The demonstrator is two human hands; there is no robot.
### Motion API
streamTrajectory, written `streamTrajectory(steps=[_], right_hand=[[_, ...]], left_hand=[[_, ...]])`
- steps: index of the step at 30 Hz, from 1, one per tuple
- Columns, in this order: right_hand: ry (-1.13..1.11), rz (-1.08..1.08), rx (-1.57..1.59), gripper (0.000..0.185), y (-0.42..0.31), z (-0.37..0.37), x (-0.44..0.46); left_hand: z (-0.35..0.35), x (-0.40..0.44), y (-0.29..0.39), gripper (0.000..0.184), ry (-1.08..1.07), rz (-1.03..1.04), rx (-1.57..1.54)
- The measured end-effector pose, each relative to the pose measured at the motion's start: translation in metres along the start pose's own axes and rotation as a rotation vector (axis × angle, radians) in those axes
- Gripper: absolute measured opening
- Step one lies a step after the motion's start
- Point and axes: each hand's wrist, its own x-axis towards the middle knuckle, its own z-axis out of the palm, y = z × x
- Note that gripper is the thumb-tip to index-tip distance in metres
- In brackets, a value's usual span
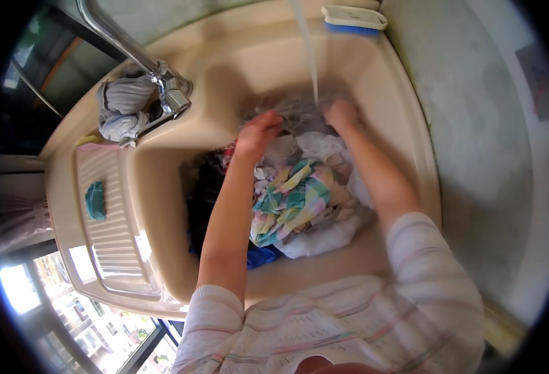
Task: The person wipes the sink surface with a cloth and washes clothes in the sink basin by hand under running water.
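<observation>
Both forearms reach into a beige sink basin (299, 283) holding wet laundry. My left hand (260, 129) is closed at the upper left of the pile; what it grips is too blurred to name. My right hand (341, 115) is at the upper right, beside the falling water stream (312, 68), its fingers smeared and partly hidden. Between and below the hands lie a green, yellow and pink checked cloth (296, 196) and white cloth (324, 234). Dark cloth (206, 196) and a blue piece (262, 255) lie at the pile's left and lower edge. Greyish cloth sits in the water between my hands.
A chrome faucet (173, 96) stands at the upper left, with grey cloth (125, 103) beside it. A teal piece (95, 201) rests on the ribbed washboard (115, 230) at left. A white brush with blue bristles (355, 20) lies on the back right rim.
</observation>
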Motion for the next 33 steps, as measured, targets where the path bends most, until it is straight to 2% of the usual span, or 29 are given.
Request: streamTrajectory(steps=[2,3,5,6,8,10,11,12,13,14,15,16,18,19,21,22,24,25,28,29,30,31,32,33], right_hand=[[0.044,-0.167,0.110,0.035,-0.031,-0.015,-0.027],[-0.005,-0.299,0.252,0.033,-0.053,-0.027,-0.047],[-0.151,-0.496,0.542,0.031,-0.103,-0.057,-0.101],[-0.040,-0.689,0.616,0.027,-0.123,-0.066,-0.131],[0.042,-0.997,0.764,0.025,-0.144,-0.076,-0.173],[0.156,-1.129,0.806,0.026,-0.152,-0.051,-0.177],[0.150,-1.058,0.659,0.025,-0.142,-0.027,-0.154],[0.215,-0.879,0.542,0.025,-0.132,-0.018,-0.125],[0.091,-0.627,0.393,0.023,-0.118,-0.014,-0.092],[0.105,-0.425,0.356,0.023,-0.094,0.006,-0.053],[0.119,-0.323,0.207,0.026,-0.064,0.009,-0.025],[0.143,-0.144,0.273,0.031,-0.038,0.011,-0.004],[0.329,-0.054,0.221,0.032,-0.010,0.002,0.015],[0.317,-0.077,0.198,0.033,-0.010,0.001,0.007],[0.291,-0.115,0.157,0.033,-0.004,0.005,-0.017],[0.307,-0.169,0.113,0.033,0.015,0.032,-0.007],[0.346,-0.277,0.037,0.032,0.066,0.109,0.023],[0.291,-0.382,-0.161,0.033,0.049,0.070,0.011],[-0.198,-0.204,-0.093,0.034,0.010,-0.027,-0.003],[-0.109,-0.122,0.018,0.035,0.006,-0.042,-0.001],[-0.055,-0.223,0.122,0.036,0.009,-0.057,0.008],[-0.037,-0.299,0.194,0.037,-0.012,-0.101,-0.008],[-0.052,-0.316,0.113,0.040,-0.033,-0.143,-0.021],[0.030,-0.411,0.243,0.035,-0.023,-0.135,0.004]], left_hand=[[0.019,-0.032,0.037,0.044,0.079,-0.147,-0.340],[0.023,-0.036,0.043,0.054,0.097,-0.186,-0.326],[-0.005,-0.006,0.014,0.052,-0.406,-0.006,-0.629],[0.009,-0.024,0.017,0.049,-0.256,0.107,-0.606],[0.041,-0.062,0.026,0.044,0.073,0.306,-0.497],[0.023,-0.060,0.036,0.043,-0.073,0.182,0.228],[-0.011,-0.025,-0.006,0.042,-0.286,0.274,-0.310],[-0.041,0.011,-0.045,0.041,-0.496,0.362,-0.858],[-0.008,-0.005,-0.014,0.033,-0.076,0.263,-0.726],[0.028,-0.023,0.020,0.026,0.306,0.084,-0.571],[0.023,-0.017,0.022,0.029,0.315,0.191,-0.394],[0.016,-0.012,0.024,0.031,0.328,0.300,-0.215],[0.029,-0.024,0.040,0.036,0.444,0.336,0.418],[0.040,-0.025,0.044,0.039,0.480,0.341,0.745],[0.049,-0.026,0.000,0.039,0.485,0.547,1.440],[0.049,-0.025,-0.020,0.039,0.471,0.646,1.796],[0.043,-0.018,-0.034,0.040,0.290,0.460,1.763],[0.042,-0.017,-0.035,0.041,0.202,0.371,1.742],[0.046,-0.036,0.004,0.041,0.061,0.275,1.618],[0.038,-0.037,0.008,0.040,0.077,0.368,1.549],[0.025,-0.038,0.008,0.039,0.090,0.451,1.478],[0.013,-0.041,0.006,0.038,0.101,0.520,1.404],[0.011,-0.050,0.013,0.038,0.128,0.526,1.439],[0.012,-0.060,0.024,0.037,0.151,0.515,1.470]])
